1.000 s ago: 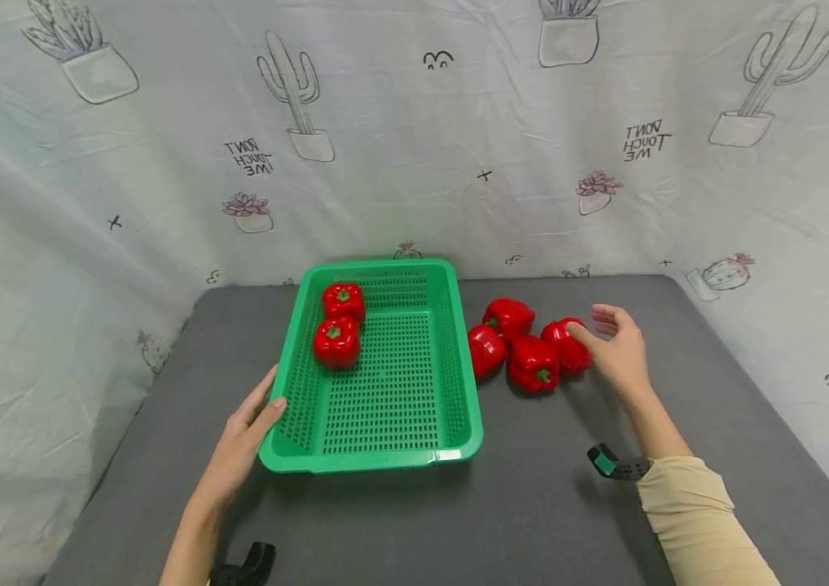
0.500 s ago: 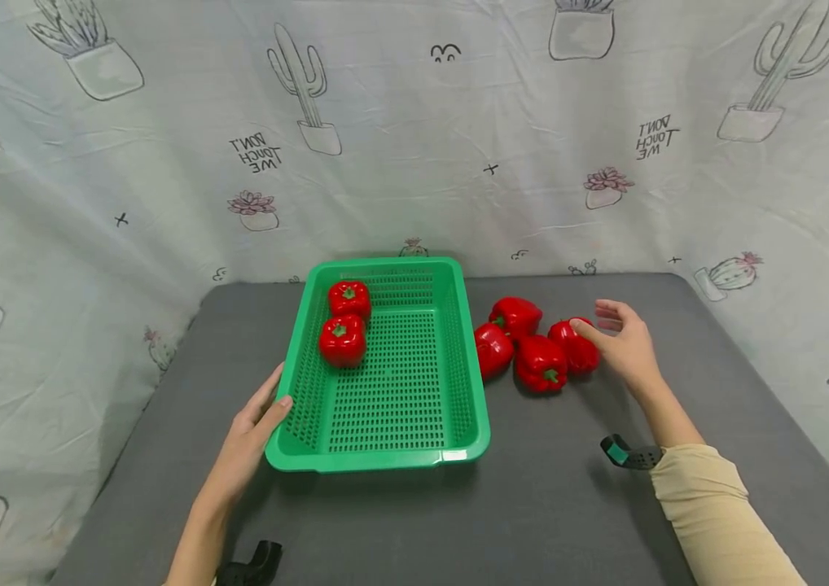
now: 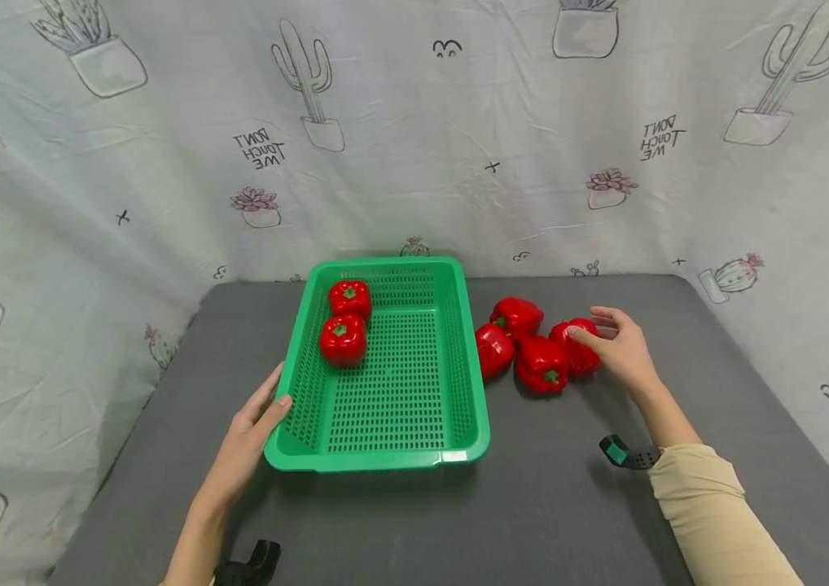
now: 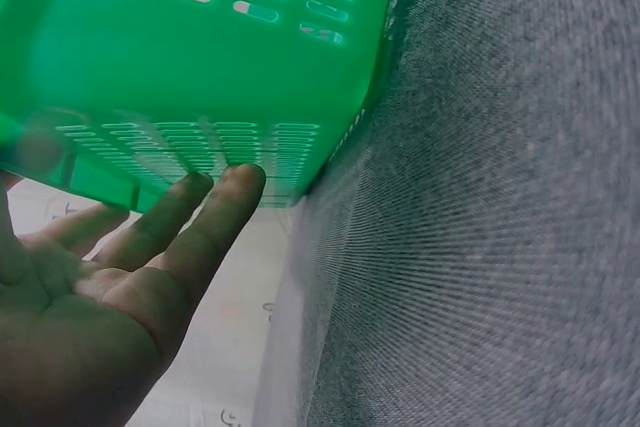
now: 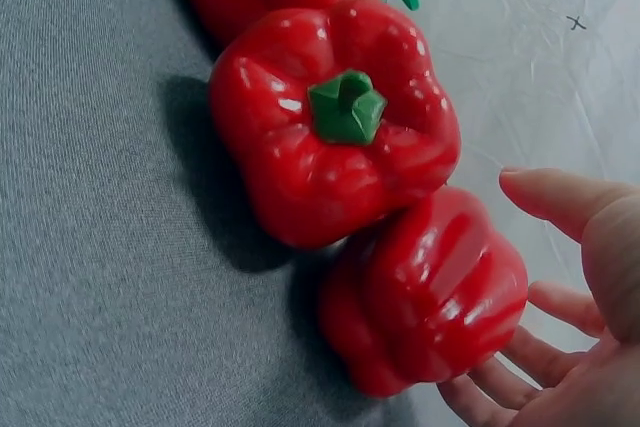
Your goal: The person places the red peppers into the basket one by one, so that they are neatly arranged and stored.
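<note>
A green perforated plastic basket [image 3: 385, 423] holds two red bell peppers [image 3: 343, 340] along its left side. My left hand [image 3: 242, 435] grips the basket's left rim, thumb over the edge; in the left wrist view its fingers [image 4: 205, 237] lie against the outer wall. Right of the basket, several more red bell peppers [image 3: 541, 365] form a cluster. My right hand [image 3: 621, 348] is at the rightmost bell pepper [image 5: 430, 297]. In the right wrist view the thumb stands apart from it, while the other fingers reach around its far side, their tips partly hidden.
Everything rests on a grey cloth-covered table [image 3: 532, 496]. A pale curtain [image 3: 414, 122] printed with cacti hangs behind and at both sides. The basket's right wall stands close beside the leftmost pepper of the cluster [image 3: 493, 352].
The head view has shifted slightly, so things appear a little further right. My right hand has edged closer around the rightmost bell pepper. The left hand and basket stay together, unmoved.
</note>
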`<state>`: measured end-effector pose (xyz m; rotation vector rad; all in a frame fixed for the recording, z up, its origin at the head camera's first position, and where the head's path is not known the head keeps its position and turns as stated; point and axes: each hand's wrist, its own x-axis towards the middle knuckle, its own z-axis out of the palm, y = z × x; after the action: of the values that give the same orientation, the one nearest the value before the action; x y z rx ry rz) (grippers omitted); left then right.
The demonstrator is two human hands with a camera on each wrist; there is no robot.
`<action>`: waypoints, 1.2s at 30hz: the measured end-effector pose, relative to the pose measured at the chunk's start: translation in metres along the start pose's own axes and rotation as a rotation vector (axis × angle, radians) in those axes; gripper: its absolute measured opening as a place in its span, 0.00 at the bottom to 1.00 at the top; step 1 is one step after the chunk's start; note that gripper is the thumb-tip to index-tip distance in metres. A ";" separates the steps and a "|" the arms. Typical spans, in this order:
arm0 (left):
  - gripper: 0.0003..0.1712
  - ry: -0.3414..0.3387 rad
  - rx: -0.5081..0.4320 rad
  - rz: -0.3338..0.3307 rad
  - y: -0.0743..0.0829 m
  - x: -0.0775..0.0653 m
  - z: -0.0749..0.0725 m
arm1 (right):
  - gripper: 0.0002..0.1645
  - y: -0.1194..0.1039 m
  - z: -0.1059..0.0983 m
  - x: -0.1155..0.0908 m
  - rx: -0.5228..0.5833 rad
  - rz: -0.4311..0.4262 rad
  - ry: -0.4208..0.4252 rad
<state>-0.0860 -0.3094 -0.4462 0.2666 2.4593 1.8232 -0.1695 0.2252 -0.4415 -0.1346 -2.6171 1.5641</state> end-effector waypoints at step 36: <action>0.33 0.014 0.003 -0.033 0.002 0.000 0.001 | 0.44 0.020 0.003 0.007 0.005 0.067 -0.063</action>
<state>-0.0854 -0.3077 -0.4445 0.2130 2.4606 1.8149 -0.1765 0.2329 -0.4599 -0.1767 -2.6831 1.6219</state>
